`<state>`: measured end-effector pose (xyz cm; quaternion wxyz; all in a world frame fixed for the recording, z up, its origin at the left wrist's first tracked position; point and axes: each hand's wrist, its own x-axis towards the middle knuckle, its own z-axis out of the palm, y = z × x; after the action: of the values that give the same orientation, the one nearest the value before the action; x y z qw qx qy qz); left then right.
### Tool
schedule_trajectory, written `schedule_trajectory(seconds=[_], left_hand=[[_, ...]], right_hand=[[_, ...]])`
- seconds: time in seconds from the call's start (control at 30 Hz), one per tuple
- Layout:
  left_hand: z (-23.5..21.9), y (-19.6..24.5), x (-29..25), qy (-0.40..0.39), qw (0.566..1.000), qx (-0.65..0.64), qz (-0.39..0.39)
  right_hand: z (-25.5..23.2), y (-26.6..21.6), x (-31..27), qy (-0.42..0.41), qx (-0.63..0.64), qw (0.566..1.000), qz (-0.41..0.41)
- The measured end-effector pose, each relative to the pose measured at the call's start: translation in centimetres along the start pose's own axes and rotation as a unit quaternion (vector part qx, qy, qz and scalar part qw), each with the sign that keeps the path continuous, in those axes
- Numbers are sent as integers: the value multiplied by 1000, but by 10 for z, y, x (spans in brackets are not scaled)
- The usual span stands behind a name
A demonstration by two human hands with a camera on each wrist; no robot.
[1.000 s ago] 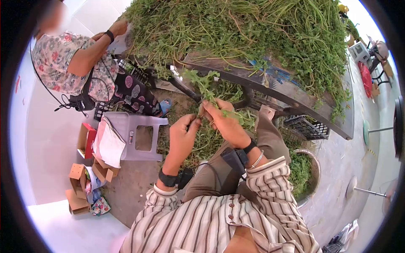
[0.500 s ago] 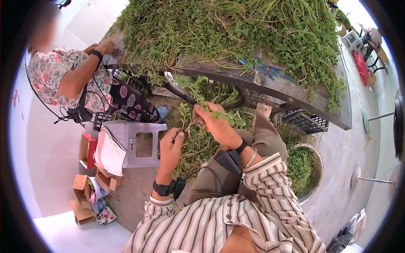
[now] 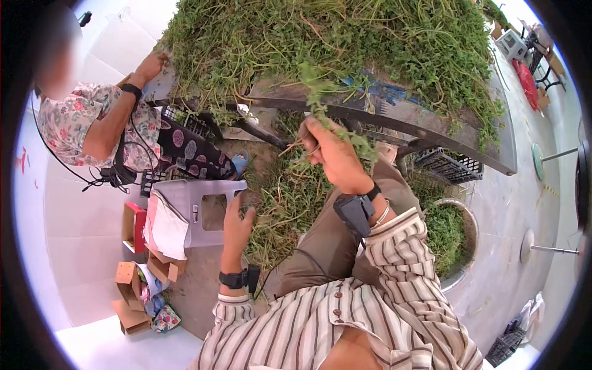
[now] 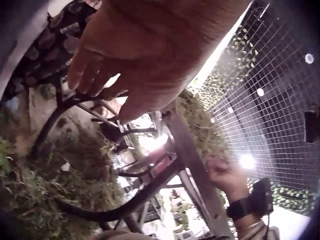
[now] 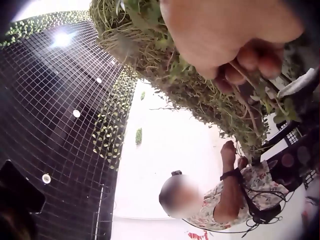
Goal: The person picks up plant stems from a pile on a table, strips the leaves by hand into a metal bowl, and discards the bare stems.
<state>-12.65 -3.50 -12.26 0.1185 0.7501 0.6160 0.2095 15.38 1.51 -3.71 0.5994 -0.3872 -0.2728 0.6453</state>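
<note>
R hand (image 3: 333, 154) is gripping a small bunch of green herb sprigs (image 3: 311, 92), fingers (image 5: 250, 57) curled round the thin stems w/ the grip clenched; the right-wrist view is showing the stems pinched under the fingertips. The sprigs are running up and away from the grip, long axis roughly upright in the head view, leafy tips reaching the front edge of the wooden counter (image 3: 394, 117) and overlapping the big heap of the same greens (image 3: 345, 43) piled on it. So the heap is lying just beyond and above the R hand, much nearer to it than to the other one. L hand (image 3: 237, 225) is hanging lower, well apart from the sprigs, fingers relaxed and holding nothing, hovering just beside the grey plastic stool (image 3: 200, 206) and above the loose trimmings on the floor (image 3: 290, 203). A metal bowl (image 3: 465, 222) w/ picked greens is sitting on the floor to the person's right, near the knee. A black crate (image 3: 447, 166) is standing under the counter. Another person in a floral top (image 3: 80, 123) is reaching a hand to the far-left end of the heap. Cardboard boxes (image 3: 132, 290) are lying left of the stool. No brand, label or writing is readable in any view.
</note>
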Motion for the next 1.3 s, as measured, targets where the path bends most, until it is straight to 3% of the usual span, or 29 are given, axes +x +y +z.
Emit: schedule_trajectory(seconds=[0.03, 0.07, 0.17, 0.23, 0.3, 0.37, 0.43, 0.47, 0.53, 0.67, 0.77, 0.87, 0.93, 0.97, 1.03, 1.13, 1.3], left_hand=[[-8, 22, 13, -18, 992, -120, -37], [-15, 43, 24, -36, 968, -238, -74], [-31, 86, 51, 29, 969, -244, -7], [-41, 117, 61, 35, 970, -236, 32], [-33, 133, 70, 57, 966, -223, 117], [-21, 136, 74, 28, 961, -250, 112], [-13, 142, 77, -12, 946, -305, 107], [-16, 146, 77, -14, 946, -305, 107], [-26, 155, 77, -120, 935, -333, 25], [-26, 157, 77, -116, 922, -365, 46], [-20, 152, 76, -127, 919, -369, 47], [-18, 147, 75, -134, 908, -396, -7], [-16, 148, 73, -108, 855, -501, -79], [-18, 148, 72, -107, 855, -501, -79], [-23, 148, 72, -152, 775, -594, -154], [-27, 150, 71, -163, 749, -622, -160], [-18, 145, 66, -177, 783, -581, -135]], right_hand=[[-4, 1, -1, -51, -6, 999, 8], [-4, -1, -2, -52, -6, 999, 7], [-5, 5, -1, -55, -97, 994, 1], [-19, 27, 9, -86, -254, 951, -155], [-18, 31, 9, -93, -279, 938, -183], [-11, 26, 3, -96, -302, 924, -212], [9, 5, -11, -80, -166, 982, -45], [9, 7, -10, -78, -165, 982, -44], [8, 13, -6, -119, -56, 991, 20], [8, 15, -3, -148, 21, 989, 25], [8, 12, -3, -126, 2, 992, 16], [3, 8, -5, -145, -57, 988, -19], [4, 5, -7, -170, -32, 985, -12], [5, 2, -9, -171, -32, 985, -12], [9, -3, -12, -175, -60, 983, 9], [7, 6, -3, -188, -34, 981, 40], [7, 20, 0, -107, -77, 991, 2]])
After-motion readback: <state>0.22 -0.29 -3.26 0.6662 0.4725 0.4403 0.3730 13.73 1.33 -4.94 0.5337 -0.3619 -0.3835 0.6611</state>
